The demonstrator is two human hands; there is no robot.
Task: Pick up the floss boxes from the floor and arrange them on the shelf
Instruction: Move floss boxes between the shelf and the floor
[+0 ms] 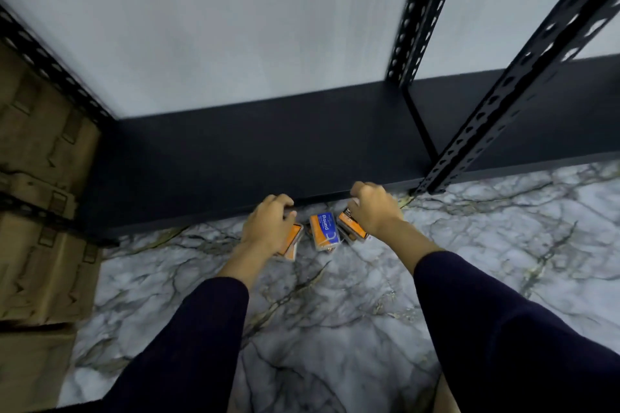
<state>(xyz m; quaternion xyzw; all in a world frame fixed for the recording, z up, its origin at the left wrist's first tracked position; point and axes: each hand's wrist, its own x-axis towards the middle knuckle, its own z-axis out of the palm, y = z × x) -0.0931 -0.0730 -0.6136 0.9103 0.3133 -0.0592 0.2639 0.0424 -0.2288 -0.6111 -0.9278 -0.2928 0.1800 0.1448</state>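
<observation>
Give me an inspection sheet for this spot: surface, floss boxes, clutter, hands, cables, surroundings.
Surface: marble-patterned floor; black bottom shelf bare where visible.
Job's things: middle floss box lies free on the floor; left box and right box lie partly under the hands. More underneath cannot be told.
Clutter: nothing seen.
Hands: left hand over the left box, right hand over the right box; grip unclear.
Cables: nothing seen.
Surroundings: cardboard cartons at left, black slotted uprights, pale back panel.
</observation>
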